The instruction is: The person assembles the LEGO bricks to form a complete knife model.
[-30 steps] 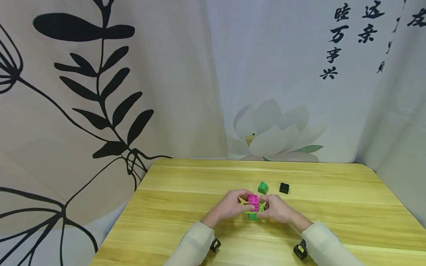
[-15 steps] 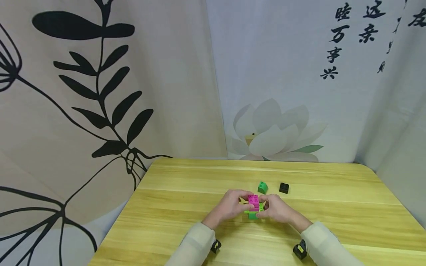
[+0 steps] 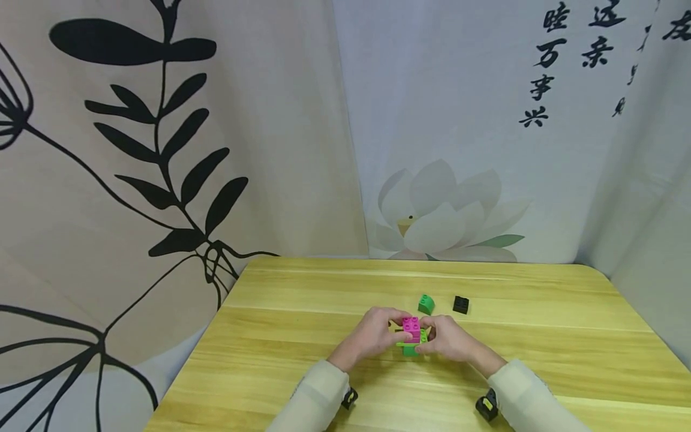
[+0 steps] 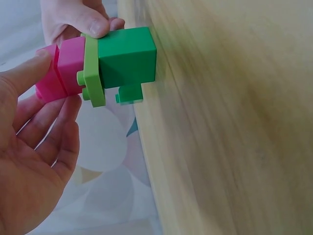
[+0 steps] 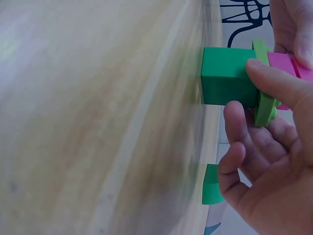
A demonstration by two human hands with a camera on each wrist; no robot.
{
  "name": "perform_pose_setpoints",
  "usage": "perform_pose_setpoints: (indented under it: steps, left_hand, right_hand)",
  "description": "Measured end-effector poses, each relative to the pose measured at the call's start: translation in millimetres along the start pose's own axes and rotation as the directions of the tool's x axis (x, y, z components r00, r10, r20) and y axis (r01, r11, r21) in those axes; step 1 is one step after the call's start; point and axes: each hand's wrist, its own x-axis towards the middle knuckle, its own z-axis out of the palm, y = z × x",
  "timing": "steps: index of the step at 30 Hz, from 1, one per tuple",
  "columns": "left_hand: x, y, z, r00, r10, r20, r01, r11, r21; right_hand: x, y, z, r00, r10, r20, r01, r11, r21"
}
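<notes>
Both hands grip one stack of toy building bricks in the middle of the table. At the top are two pink bricks [image 3: 411, 324], joined one on the other. Below them lies a lime green plate [image 4: 92, 68] with studs at its edge. A larger dark green brick [image 4: 128, 56] forms the base, close over the tabletop. My left hand [image 3: 372, 331] pinches the pink bricks between thumb and fingers. My right hand [image 3: 450, 339] holds the stack from the other side, its thumb where the lime plate meets the green brick and its fingers curled opposite.
Behind the stack sits a loose green brick [image 3: 426, 305] with a curved side, and a black brick [image 3: 461, 305] to its right. The wooden table [image 3: 259, 372] reaches back to a printed curtain [image 3: 291, 150]. Black wrist cameras [image 3: 487, 406] sit at both sleeves.
</notes>
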Motion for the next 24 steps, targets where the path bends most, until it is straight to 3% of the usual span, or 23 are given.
perform_pose_setpoints:
  steps: [14,24]
  left_hand:
    - [2.1,-1.2,0.3,0.999,-0.046,0.026,0.047,0.998,-0.028]
    - [2.0,-2.0,1.7,1.0,-0.025,0.019,0.025,1.0,0.003]
  right_hand:
    - [-1.3,-0.5,0.8,1.0,0.0,-0.003,0.0,1.0,0.009]
    - [-0.7,-2.2,-0.4,1.0,0.002,0.002,-0.002,1.0,0.006]
